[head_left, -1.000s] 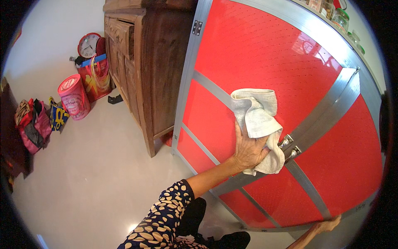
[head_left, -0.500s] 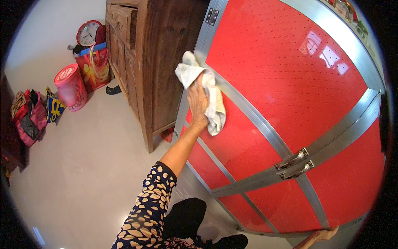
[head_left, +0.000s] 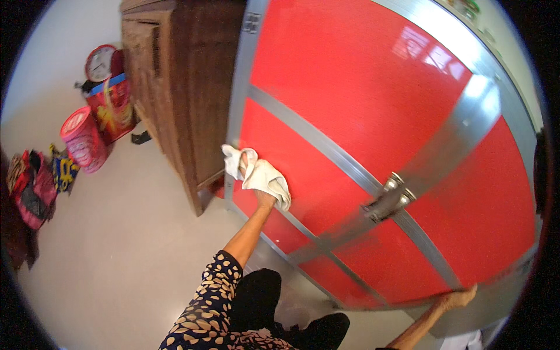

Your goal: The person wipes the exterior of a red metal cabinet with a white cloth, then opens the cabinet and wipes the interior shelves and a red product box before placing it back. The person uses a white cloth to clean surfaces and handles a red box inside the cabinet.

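The left hand (head_left: 263,197) presses a white cloth (head_left: 258,175) flat against the red door (head_left: 361,122), low on its left side, just beside the metal frame (head_left: 240,87); the cloth covers most of the hand, so how the fingers close on it cannot be told, though they have hold of it; the patterned sleeve (head_left: 204,309) runs up from the lower edge. The right hand (head_left: 461,298) rests on the door's lower right edge, fingers spread flat, holding nothing. A metal latch (head_left: 389,198) sits where the silver bands cross, well apart from the cloth. A wooden cabinet (head_left: 175,87) stands left of the door; on the floor (head_left: 116,251) beyond it lie a red bucket (head_left: 84,140), a clock (head_left: 100,63) and bags (head_left: 35,186).
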The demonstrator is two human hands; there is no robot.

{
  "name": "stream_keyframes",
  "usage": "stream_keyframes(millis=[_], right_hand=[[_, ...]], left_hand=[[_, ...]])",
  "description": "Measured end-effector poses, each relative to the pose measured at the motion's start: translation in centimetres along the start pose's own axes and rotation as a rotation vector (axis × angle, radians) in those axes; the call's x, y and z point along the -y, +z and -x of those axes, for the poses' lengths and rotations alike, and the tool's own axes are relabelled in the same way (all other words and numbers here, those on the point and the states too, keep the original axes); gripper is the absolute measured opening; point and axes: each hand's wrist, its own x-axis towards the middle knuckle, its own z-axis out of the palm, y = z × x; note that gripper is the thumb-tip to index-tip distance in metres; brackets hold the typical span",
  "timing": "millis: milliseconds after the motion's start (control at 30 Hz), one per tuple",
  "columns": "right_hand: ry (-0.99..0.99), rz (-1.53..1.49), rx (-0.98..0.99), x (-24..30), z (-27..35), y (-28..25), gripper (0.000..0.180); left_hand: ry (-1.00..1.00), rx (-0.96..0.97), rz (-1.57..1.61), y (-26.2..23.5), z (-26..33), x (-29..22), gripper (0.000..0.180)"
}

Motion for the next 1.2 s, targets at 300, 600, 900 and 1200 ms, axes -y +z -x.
stream_keyframes(millis=[300,600,900,1200], right_hand=[[0.049,-0.091,-0.027,0.4,-0.5,-1.1,0.045],[0.043,-0.158,0.038,-0.3,-0.8,-1.5,0.045],[0.042,-0.074,-0.035,0.8,0.2,-0.8,0.041],[0.068,-0.089,-0.045,-1.0,-1.8,-1.6,0.044]], left_hand=[[0.506,-0.081,0.145,1.0,1.9,-21.6,0.06],[0.742,-0.238,0.007,1.0,4.2,-20.9,0.06],[0.51,-0.061,-0.254,3.6,11.5,-6.5,0.064],[-0.118,0.12,-0.05,3.5,11.8,5.3,0.052]])
